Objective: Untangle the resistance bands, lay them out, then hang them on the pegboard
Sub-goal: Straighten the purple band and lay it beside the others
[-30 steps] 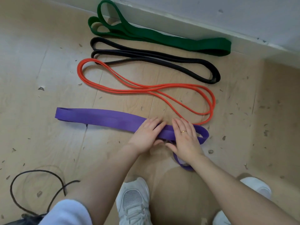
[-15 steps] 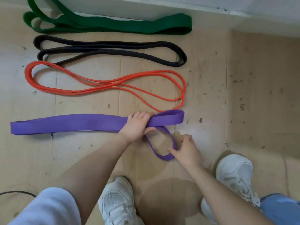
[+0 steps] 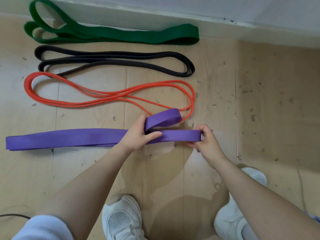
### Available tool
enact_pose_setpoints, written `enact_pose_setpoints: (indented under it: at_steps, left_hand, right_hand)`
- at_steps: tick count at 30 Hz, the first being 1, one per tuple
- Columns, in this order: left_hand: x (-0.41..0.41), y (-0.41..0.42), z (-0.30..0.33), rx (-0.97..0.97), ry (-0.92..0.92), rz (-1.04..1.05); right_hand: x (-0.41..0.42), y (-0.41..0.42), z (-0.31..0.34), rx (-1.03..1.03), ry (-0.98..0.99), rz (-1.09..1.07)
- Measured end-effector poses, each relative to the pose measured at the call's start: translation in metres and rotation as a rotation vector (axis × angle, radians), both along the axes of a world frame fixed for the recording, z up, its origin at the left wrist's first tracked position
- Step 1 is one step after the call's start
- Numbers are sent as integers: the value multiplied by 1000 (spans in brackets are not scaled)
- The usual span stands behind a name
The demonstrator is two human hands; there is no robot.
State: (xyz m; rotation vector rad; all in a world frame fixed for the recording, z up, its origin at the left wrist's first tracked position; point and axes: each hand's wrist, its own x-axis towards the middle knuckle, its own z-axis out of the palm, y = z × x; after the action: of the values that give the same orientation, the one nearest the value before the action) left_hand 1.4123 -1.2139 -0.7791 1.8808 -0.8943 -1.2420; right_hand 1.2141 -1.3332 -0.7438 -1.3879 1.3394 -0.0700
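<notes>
Four bands lie in rows on the wooden floor (image 3: 259, 104), lengthwise from left to right. Farthest off, the green band (image 3: 121, 34) runs along the foot of the white wall (image 3: 190, 7), its left end curling into two loops. Next comes the black band (image 3: 114, 60), folded flat, and then the thin orange band (image 3: 107, 97), whose strands cross in the middle and spread into a loop at each end.

Nearest the person is the wide purple band (image 3: 69, 137), doubled over, its left part flat on the floor. The left hand (image 3: 138, 135) grips it around the middle, thumb on top and fingers behind, where one fold rises and arcs up to the right, passing over the orange band's right loop. The right hand (image 3: 206, 140) pinches the other fold at its right end between thumb and curled fingers, holding it stretched out level from the left hand.

Two white shoes (image 3: 123, 220) stand on the floor below the forearms. A white sleeve (image 3: 43, 227) shows at the lower left, beside a bit of dark cable (image 3: 15, 216) at the left edge.
</notes>
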Motion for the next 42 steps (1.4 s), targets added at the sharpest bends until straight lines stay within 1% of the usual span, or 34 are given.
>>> enact_pose_setpoints:
  at_steps: [2, 3, 4, 5, 6, 7, 8, 9, 10, 12, 13, 16, 18, 20, 22, 24, 26, 29, 32, 34, 37, 39, 41, 42]
  left_hand:
    - [1, 0, -2, -8, 29, 30]
    - [1, 1, -1, -9, 42, 22]
    - [0, 2, 0, -7, 53, 8]
    - [-2, 3, 1, -7, 67, -4]
    - [-3, 5, 1, -11, 79, -14]
    - [-3, 6, 1, -17, 86, -24]
    - [-3, 7, 2, -27, 87, -36]
    - [-3, 8, 2, -35, 82, -51]
    - [-3, 8, 2, -39, 73, -69]
    - [-4, 8, -1, -26, 40, -102]
    - [-5, 8, -2, -16, 16, -110]
    - [-9, 7, -5, -12, -80, -123]
    - [-11, 8, -9, 8, -114, -134]
    - [-12, 9, -12, 11, -139, -155]
    - [-12, 10, -16, -12, -203, -222]
    - [-12, 11, -20, -42, -307, -306]
    - [-12, 12, -25, -87, -411, -332]
    - [-14, 15, -29, -109, -545, -400]
    - [-16, 16, -30, -93, -627, -456]
    - [-19, 16, -29, -61, -644, -498]
    - [-20, 14, -25, -7, -706, -530]
    - [-22, 17, -23, -48, -791, -587]
    - [-24, 20, -26, -77, -914, -585]
    - [-25, 22, -26, -92, -943, -572]
  right_hand:
    - [-1, -5, -1, 73, 14, 65]
    - [-2, -8, -3, 112, 40, 48]
    - [-2, -11, -3, 149, 67, -7]
    - [-1, -12, -5, 143, 104, -84]
    - [1, -13, -3, 65, 150, -135]
    - [4, -13, 0, -62, 209, -135]
    - [8, -11, 3, -185, 231, -90]
    - [13, -8, 6, -248, 187, -50]
    - [20, -4, 11, -222, 131, -17]
    - [37, 0, 21, -66, 30, -25]
    - [44, -1, 24, -9, 7, -51]
    - [59, -9, 32, 52, 33, -27]
    - [61, -11, 33, 156, 0, -27]
    - [59, -14, 31, 188, 2, -39]
    - [54, -17, 32, 175, 14, -47]
    - [47, -17, 34, 146, 40, -14]
    - [38, -13, 36, 106, 22, 9]
    - [25, -4, 34, 52, 16, -22]
    - [10, 0, 20, 58, 63, -76]
    - [4, -2, 10, 77, 91, -130]
    - [3, -1, 0, 48, 155, -54]
    - [0, 3, -8, 41, 190, -4]
    - [-2, 8, -11, -36, 222, 19]
    - [-4, 8, -13, -103, 258, 40]
